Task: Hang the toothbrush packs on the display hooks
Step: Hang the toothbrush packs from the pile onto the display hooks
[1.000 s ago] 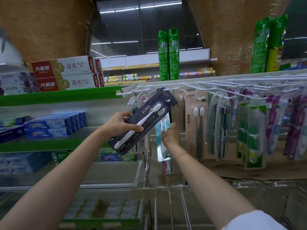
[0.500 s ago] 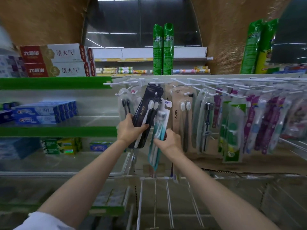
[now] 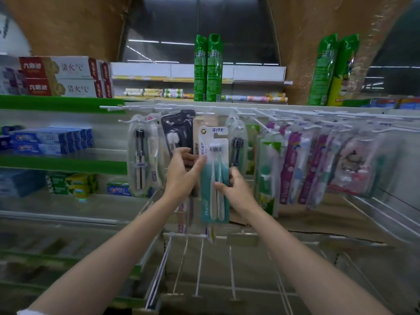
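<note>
A: Where is the teal pack (image 3: 214, 178)?
B: Upright in front of the hook rail (image 3: 227, 109), its top just below the hooks and not on one. Two pale brushes show through its blister.

A: Who has it?
B: Both hands. The right hand (image 3: 237, 189) has its grip closed on the pack's lower right edge, thumb across the front, fingers behind. The left hand (image 3: 183, 176) pinches the left edge higher up, thumb on the front.

A: And the black pack (image 3: 178, 133)?
B: It hangs from a hook at the rail's left part, just behind the left hand's fingertips. I cannot tell whether they touch it.

A: What else hangs there?
B: A clear pack (image 3: 139, 153) with dark brushes at the rail's left end, a beige pack (image 3: 205, 123) behind the teal one, and purple packs (image 3: 293, 164) toward the right end.

A: Around the rail?
B: Toothpaste boxes (image 3: 66, 77) on the green shelf (image 3: 61, 104) to the left, and two green cans (image 3: 208, 67) standing above the rail.
</note>
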The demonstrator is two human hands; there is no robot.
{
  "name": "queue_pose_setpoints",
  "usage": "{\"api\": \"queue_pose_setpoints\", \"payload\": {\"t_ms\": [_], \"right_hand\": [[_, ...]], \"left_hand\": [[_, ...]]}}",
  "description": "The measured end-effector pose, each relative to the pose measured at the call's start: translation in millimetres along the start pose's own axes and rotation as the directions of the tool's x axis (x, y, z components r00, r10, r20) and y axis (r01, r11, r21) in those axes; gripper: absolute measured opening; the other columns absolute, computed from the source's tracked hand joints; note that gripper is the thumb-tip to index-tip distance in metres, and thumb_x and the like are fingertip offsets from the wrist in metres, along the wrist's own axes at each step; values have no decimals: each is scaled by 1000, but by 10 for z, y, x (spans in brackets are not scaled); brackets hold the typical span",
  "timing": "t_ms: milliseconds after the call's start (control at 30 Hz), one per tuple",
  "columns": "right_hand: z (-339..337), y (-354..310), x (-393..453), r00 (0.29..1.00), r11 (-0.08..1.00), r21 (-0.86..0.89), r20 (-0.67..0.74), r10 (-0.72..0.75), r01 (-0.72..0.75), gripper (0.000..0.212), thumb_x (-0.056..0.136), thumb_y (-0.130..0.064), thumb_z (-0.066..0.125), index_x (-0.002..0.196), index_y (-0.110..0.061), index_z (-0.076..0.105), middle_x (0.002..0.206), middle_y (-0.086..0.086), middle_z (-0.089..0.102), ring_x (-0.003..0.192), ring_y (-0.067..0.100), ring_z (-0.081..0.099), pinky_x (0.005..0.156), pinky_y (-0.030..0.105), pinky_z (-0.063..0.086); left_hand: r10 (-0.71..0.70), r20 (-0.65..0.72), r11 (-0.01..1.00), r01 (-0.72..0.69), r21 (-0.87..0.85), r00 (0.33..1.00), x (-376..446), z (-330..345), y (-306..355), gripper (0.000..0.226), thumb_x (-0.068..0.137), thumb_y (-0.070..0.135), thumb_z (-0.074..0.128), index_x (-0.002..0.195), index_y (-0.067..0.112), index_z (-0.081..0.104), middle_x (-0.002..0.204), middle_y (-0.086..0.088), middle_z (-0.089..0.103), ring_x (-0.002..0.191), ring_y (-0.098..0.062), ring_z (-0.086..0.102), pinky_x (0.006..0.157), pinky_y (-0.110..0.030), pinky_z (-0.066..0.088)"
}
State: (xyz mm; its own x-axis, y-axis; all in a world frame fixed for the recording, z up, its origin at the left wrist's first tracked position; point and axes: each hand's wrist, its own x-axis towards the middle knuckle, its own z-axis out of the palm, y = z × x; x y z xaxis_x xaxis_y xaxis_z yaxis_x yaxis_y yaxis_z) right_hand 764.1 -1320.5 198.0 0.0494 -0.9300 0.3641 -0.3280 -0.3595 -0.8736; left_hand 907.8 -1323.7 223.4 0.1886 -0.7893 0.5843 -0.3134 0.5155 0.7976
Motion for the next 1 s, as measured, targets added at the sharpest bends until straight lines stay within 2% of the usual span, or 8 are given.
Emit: {"api": "queue_pose_setpoints", "payload": {"t_ms": [100,167,300,400,533,600,833,1000], "right_hand": [[-300,90,-71,999,999,35,37,-40,39,31,89,-18,62,117,-22,47,114,3,64,107,19,61,95,44,50],[-503,139,-123,997,997,59,54,-55,52,28,90,-15,62,113,-19,48,113,2,64,107,17,61,94,38,50],[-936,250,-195,998,998,42,44,-53,51,17,87,-19,65,95,-22,52,101,-2,64,99,14,62,86,29,51],[-1273,325,-222,999,993,105,1,-47,47,13,89,-17,63,86,-23,52,90,-4,60,79,9,57,67,14,47],[-1646,407,-253,997,992,125,-72,-5,14,13,91,-12,58,83,-21,53,85,1,59,76,16,56,67,27,50],[-1862,443,-312,996,993,116,-88,-2,12,12,92,-9,56,85,-18,53,86,2,59,76,13,57,66,19,50],[-2437,615,-477,998,996,76,-33,55,-53,9,92,-13,57,101,-12,56,98,3,63,96,20,60,87,39,50],[-2811,737,-553,986,986,162,-157,56,-30,17,95,-6,50,112,-10,47,100,3,60,87,10,59,75,20,51]], "left_hand": [[-80,228,985,111,-129,970,-156,298,103,35,84,26,68,111,12,52,102,-1,66,95,-16,64,84,-33,54],[-108,283,967,167,-194,953,-219,485,177,17,87,10,64,102,10,57,96,-6,69,89,-22,66,80,-35,57],[-104,252,963,161,-217,962,-302,812,315,15,87,-3,58,93,10,62,95,-11,69,89,-25,65,83,-38,53],[-100,246,969,150,-195,964,-382,1068,418,15,86,-2,60,97,8,63,100,-15,69,86,-23,66,82,-37,55],[-89,254,973,139,-184,963,-451,1371,515,14,86,-1,60,97,8,63,98,-16,69,85,-25,66,80,-40,55],[-103,278,974,154,-167,955,-483,1562,581,14,87,3,61,95,13,63,93,-9,70,87,-24,67,82,-41,55],[-43,337,979,107,-171,941,-614,2213,817,11,85,10,65,93,18,64,93,-13,72,78,-27,69,66,-41,56],[-10,436,970,114,-213,900,-696,2657,1031,10,85,11,66,94,14,65,97,-11,72,90,-24,69,81,-43,57]]}}
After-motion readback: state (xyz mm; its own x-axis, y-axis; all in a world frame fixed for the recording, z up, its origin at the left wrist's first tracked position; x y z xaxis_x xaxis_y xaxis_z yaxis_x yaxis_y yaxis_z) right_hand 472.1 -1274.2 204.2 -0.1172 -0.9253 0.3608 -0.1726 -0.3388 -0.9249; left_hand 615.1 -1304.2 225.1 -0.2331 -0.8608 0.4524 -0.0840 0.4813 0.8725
